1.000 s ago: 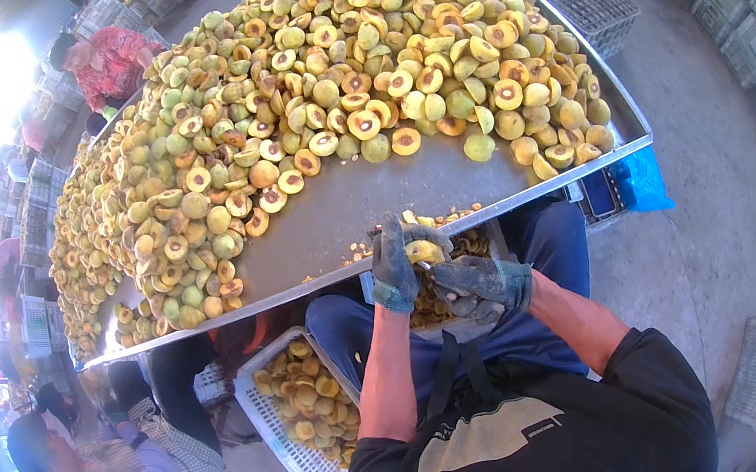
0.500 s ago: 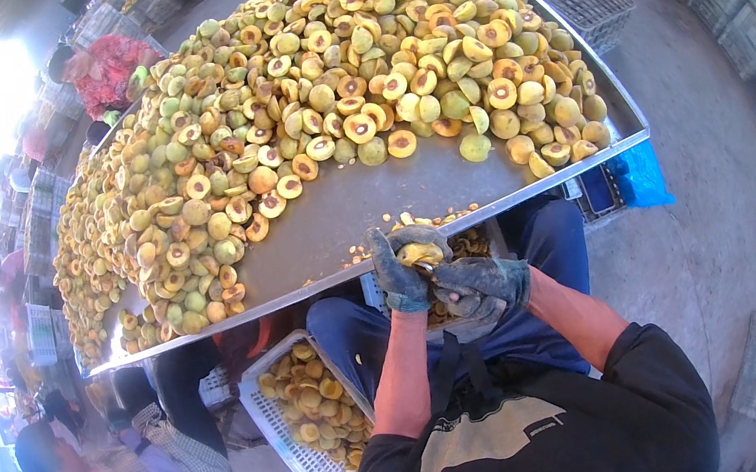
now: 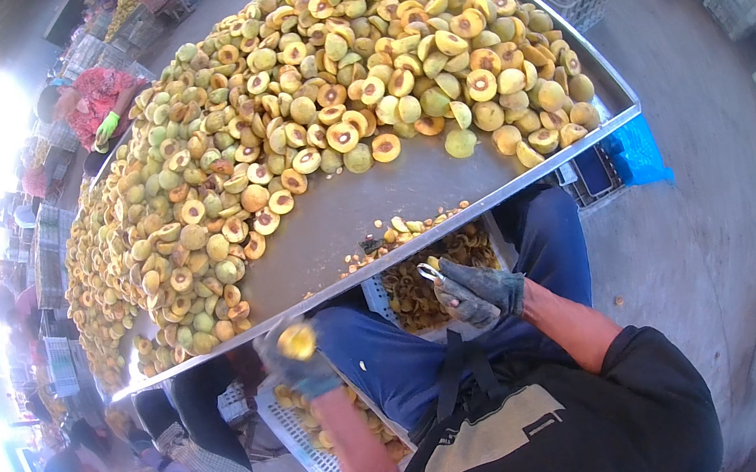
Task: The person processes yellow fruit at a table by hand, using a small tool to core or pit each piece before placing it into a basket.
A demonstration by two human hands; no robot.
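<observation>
Fruit piece [image 3: 297, 342], illegible shirt lettering [image 3: 542, 423]

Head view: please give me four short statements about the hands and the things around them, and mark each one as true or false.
1. The left hand holds a piece of yellow fruit. True.
2. Only one hand holds something. False: the right hand also holds a small metal tool.
3. Halved fruits lie piled on the metal table. True.
4. The plastic by the table's right corner is red. False: it is blue.
</observation>
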